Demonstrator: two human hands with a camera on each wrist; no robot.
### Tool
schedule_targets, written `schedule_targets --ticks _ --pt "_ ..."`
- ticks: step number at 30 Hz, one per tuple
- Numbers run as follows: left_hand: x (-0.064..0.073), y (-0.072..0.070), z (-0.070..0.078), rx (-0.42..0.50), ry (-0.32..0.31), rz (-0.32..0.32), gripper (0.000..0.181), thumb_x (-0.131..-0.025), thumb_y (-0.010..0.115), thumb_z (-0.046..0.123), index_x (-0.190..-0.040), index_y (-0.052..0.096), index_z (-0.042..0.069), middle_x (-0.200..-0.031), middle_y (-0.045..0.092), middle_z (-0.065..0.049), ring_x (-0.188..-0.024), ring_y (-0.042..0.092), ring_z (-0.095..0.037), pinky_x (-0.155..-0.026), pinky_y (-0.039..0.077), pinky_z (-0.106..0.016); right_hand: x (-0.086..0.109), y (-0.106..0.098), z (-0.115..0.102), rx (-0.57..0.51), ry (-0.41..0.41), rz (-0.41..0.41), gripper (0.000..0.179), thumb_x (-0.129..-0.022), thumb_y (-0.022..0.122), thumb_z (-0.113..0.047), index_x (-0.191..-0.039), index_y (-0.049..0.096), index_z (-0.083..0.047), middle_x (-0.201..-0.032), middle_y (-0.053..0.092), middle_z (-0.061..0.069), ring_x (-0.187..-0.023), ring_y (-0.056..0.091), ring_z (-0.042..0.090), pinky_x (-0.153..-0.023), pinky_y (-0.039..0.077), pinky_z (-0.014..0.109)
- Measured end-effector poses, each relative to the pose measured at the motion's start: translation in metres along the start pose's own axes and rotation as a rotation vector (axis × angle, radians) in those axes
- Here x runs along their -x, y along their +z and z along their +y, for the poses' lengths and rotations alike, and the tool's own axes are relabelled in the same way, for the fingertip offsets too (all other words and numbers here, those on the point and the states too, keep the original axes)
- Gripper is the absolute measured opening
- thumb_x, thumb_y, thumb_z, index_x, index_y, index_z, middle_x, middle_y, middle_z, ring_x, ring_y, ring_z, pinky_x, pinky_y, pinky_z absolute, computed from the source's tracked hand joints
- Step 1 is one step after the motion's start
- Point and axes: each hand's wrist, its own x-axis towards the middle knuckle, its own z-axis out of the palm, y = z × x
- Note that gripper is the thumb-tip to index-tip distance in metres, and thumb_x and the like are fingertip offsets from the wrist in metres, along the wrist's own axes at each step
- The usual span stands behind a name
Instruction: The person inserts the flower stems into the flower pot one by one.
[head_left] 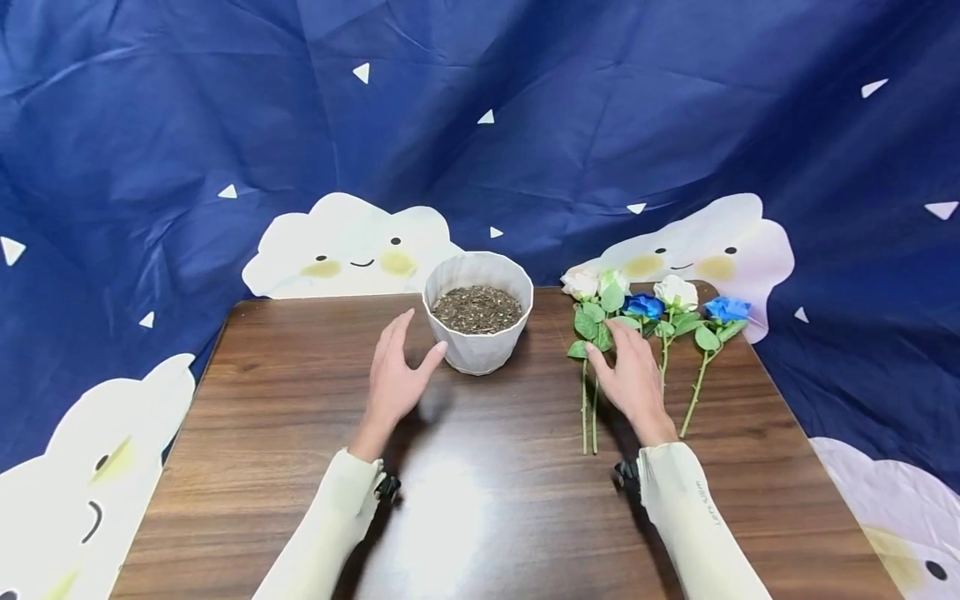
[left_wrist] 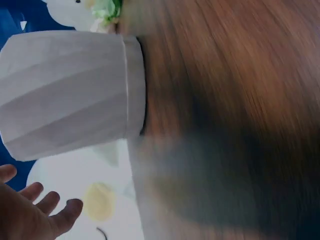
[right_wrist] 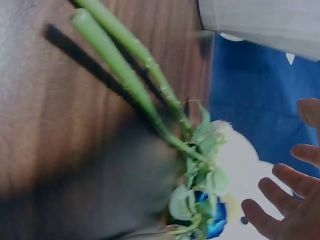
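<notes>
A white faceted pot (head_left: 480,354) filled with brown soil (head_left: 477,310) stands near the table's far edge. My left hand (head_left: 393,379) is just left of it, fingers spread and thumb toward its wall; nothing is in the hand. My right hand (head_left: 633,379) hovers over the flower stems, fingers relaxed and holding nothing. Around it lie artificial roses: a pale pink one (head_left: 579,284), a dark blue one (head_left: 643,307), a white one (head_left: 677,292) and a brighter blue one (head_left: 727,308). Two green stems (right_wrist: 120,65) cross the right wrist view. The right hand partly hides the middle flowers.
The brown wooden table (head_left: 480,450) has a bright light reflection near its front. Behind it hangs a dark blue cloth (head_left: 525,150) with white smiling clouds and small triangles. The rose heads lie along the table's back right edge.
</notes>
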Motion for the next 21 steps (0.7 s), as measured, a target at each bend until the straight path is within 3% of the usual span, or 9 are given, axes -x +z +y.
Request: schedule_targets --ticks 6,14,21 --pt "-0.010 0.008 0.001 0.248 -0.071 0.044 0.069 -0.092 0.073 0.042 -0.151 0.045 0.017 -0.146 0.050 -0.016 -0.132 0.048 -0.035 -0.105 0.046 -0.056 -0.002 0.003 0.015 -0.103 0.089 -0.006 0.054 -0.101 0.062 -0.029 -0.144 0.050 0.001 -0.142 0.051 0.028 -0.129 0.046 0.048 -0.107 0.038 0.061" --pt "-0.020 0.010 0.002 0.370 -0.172 0.024 0.067 -0.091 0.076 0.034 -0.149 0.048 0.014 -0.141 0.054 -0.016 -0.128 0.052 -0.032 -0.110 0.041 -0.054 -0.003 -0.006 0.031 -0.200 0.227 0.006 0.056 -0.099 0.065 -0.025 -0.147 0.048 -0.002 -0.142 0.052 0.027 -0.125 0.051 0.044 -0.105 0.041 0.059" --pt "-0.025 0.011 0.007 0.723 -0.268 -0.028 0.049 -0.096 0.069 0.015 -0.141 0.051 0.005 -0.131 0.053 -0.016 -0.114 0.057 -0.027 -0.096 0.051 -0.065 -0.003 -0.010 0.042 -0.252 0.355 0.007 0.057 -0.098 0.067 -0.028 -0.146 0.049 -0.003 -0.138 0.057 0.023 -0.122 0.057 0.040 -0.106 0.043 0.055"
